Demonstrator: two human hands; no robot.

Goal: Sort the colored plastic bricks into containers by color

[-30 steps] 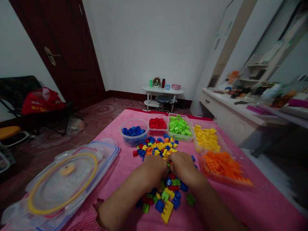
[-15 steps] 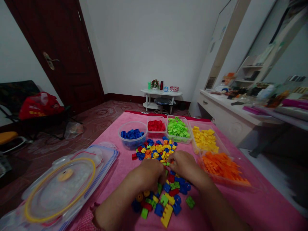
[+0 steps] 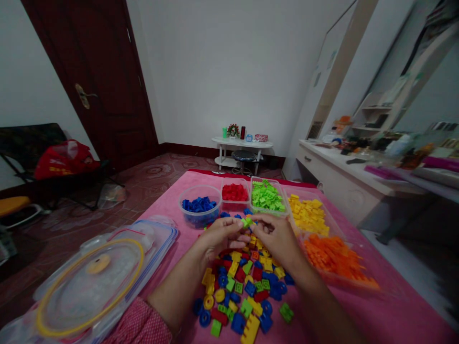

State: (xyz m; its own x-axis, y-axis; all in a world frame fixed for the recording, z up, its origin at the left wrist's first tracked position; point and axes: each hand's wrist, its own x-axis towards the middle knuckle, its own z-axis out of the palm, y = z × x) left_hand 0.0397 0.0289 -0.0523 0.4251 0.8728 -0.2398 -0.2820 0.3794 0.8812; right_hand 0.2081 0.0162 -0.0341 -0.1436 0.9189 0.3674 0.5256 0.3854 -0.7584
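A heap of mixed coloured building bricks (image 3: 244, 286) lies on a pink cloth (image 3: 376, 310). Both my hands are lifted a little above the heap. My left hand (image 3: 218, 236) and my right hand (image 3: 274, 236) meet fingertip to fingertip, both pinching a small green brick (image 3: 246, 222) between them. Beyond them stand a round tub of blue bricks (image 3: 200, 206), a tub of red bricks (image 3: 234, 192), a tub of green bricks (image 3: 267, 196), a tray of yellow bricks (image 3: 308, 212) and a tray of orange bricks (image 3: 333, 258).
A stack of clear container lids (image 3: 89, 282) lies at the left on the cloth. A white desk (image 3: 344, 177) with clutter runs along the right. A small white table (image 3: 242, 143) stands by the far wall, a dark door (image 3: 96, 86) and a chair with a red bag (image 3: 60, 160) at the left.
Both hands rose out of the brick heap and moved away from me, now pinching a green brick together above it. The heap they covered shows again.
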